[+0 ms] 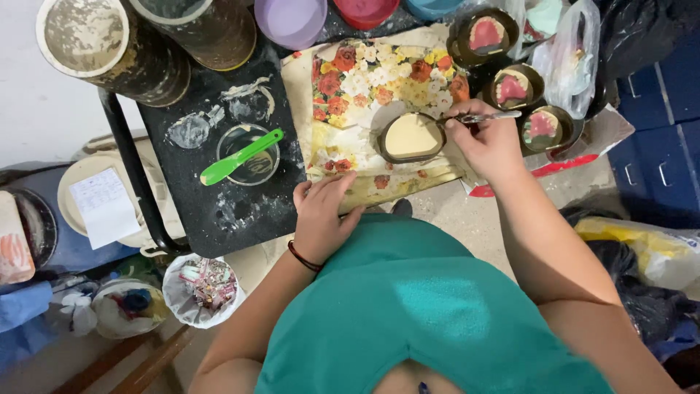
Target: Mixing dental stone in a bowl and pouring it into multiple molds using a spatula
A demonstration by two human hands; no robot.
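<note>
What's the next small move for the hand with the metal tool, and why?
Probably draw the tool leftward across the cream filling: the right hand holds it at the mould's right rim, while the left hand rests on the mat's edge.

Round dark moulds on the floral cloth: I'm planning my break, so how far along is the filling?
Three small round dark moulds at the right already hold pink and cream material. In hand: the right hand works a thin metal tool at the rim of the cream-filled round mould, while the left hand rests on the floral cloth. Its surface is not yet coloured.
</note>
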